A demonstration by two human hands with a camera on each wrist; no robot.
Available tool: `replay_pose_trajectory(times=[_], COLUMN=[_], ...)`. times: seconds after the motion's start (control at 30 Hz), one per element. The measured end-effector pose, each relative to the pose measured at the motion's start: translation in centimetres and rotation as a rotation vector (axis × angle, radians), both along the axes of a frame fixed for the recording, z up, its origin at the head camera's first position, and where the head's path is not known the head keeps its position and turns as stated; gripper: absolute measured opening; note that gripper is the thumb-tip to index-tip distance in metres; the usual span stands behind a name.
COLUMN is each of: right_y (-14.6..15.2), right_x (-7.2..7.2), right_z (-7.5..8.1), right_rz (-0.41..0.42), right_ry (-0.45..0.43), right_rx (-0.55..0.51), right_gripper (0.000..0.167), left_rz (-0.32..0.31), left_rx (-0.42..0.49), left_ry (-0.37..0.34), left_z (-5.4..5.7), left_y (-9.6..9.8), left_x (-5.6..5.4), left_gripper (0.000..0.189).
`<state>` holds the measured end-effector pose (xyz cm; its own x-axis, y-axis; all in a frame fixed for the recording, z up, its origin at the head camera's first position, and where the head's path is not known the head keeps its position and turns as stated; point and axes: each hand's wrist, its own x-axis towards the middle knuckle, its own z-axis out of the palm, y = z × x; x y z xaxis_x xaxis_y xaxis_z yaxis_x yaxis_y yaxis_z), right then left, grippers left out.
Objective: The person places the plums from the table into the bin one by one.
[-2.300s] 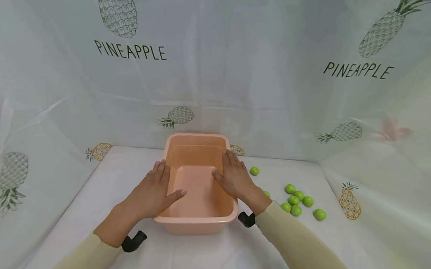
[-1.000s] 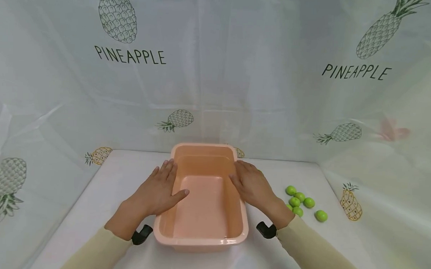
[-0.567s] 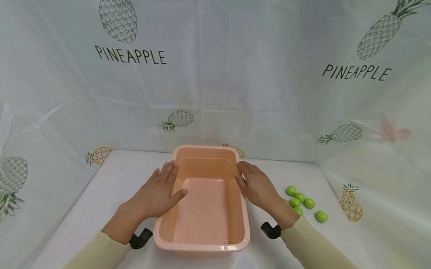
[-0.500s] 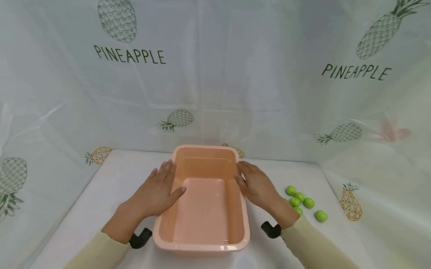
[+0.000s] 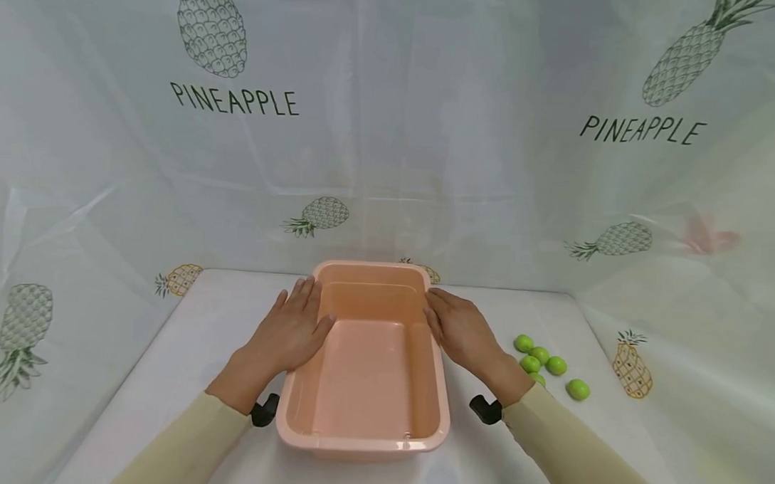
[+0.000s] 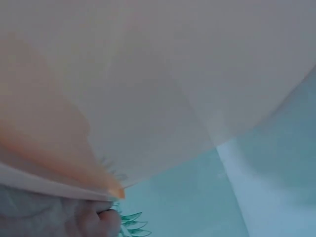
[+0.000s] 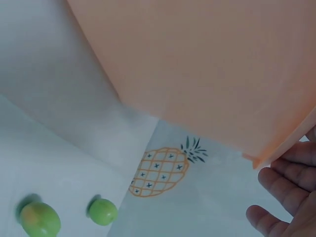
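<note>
Touches, with straightish fingers [image 7: 284,190], both long sides of tub [image 5: 365,384], running lengthwise away between equally near left hand [image 5: 290,331] and right hand [image 5: 466,334].

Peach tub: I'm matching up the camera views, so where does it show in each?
Head: tub, lower centre, between left hand and right hand.
Left wrist: its rim, lower left.
Right wrist: its outer wall, filling the upper right.
Shared landmark: the pineapple-print sheet behind the table.
</note>
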<state>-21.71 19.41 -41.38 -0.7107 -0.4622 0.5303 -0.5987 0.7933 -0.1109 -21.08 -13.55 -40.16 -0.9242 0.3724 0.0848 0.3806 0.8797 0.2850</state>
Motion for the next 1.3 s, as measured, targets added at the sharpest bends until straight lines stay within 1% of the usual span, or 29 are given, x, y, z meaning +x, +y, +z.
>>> replay_pose_trajectory(times=[0.1,0.23,0.33,0.43,0.53,0.63,0.77,0.83,0.9,1.0,1.1,1.23,1.3], right_y=[0.1,0.2,0.3,0.4,0.8,2.0,4.6,5.7,6.5,7.4,7.8,8.0,8.0], right_x=[-0.2,-0.6,-0.9,-1.1,-1.5,-2.1,-3.1,-3.7,-4.4,-5.5,-6.6,-7.7,-8.1], right_z=[-0.2,-0.4,-0.6,-0.7,-0.9,-1.4,-2.4,-3.0,-3.7,-4.7,-5.5,-6.4,-6.9], right_rz=[0.003,-0.022,-0.034,-0.025,-0.021,-0.055,-0.194,-0.268,-0.315,-0.342,-0.348,-0.356,-0.355], right_ry=[0.041,0.056,0.062,0.060,0.044,0.016,-0.069,-0.122,-0.171,-0.215,-0.231,-0.260,-0.279], right_rx=[0.013,0.027,0.032,0.028,0.018,0.019,0.060,0.101,0.145,0.202,0.259,0.326,0.345], right_gripper=[0.033,0.033,0.033,0.032,0.032,0.031,0.034,0.037,0.041,0.045,0.046,0.046,0.046], left_rz=[0.005,0.007,0.003,-0.010,-0.031,-0.060,-0.092,-0.096,-0.088,-0.073,-0.066,-0.065,-0.062], left_rx=[0.029,0.083,0.097,0.101,0.088,0.035,-0.029,-0.042,-0.047,-0.046,-0.030,-0.024,-0.034], left_ry=[-0.018,-0.036,-0.059,-0.093,-0.114,-0.107,-0.075,-0.055,-0.024,0.010,0.036,0.046,0.046], left_z=[-0.2,-0.3,-0.3,-0.1,0.4,0.7,0.7,0.5,0.2,-0.2,-0.4,-0.5,-0.6], left_y=[0.5,1.0,1.1,0.7,-0.2,-1.3,-2.2,-2.5,-2.7,-2.6,-2.3,-2.0,-1.8], left_x=[-0.7,-1.4,-1.6,-1.7,-1.2,-0.1,1.4,2.0,2.3,2.3,2.0,1.7,1.8], left_gripper=[0.074,0.074,0.075,0.075,0.073,0.071,0.072,0.072,0.072,0.069,0.068,0.067,0.067])
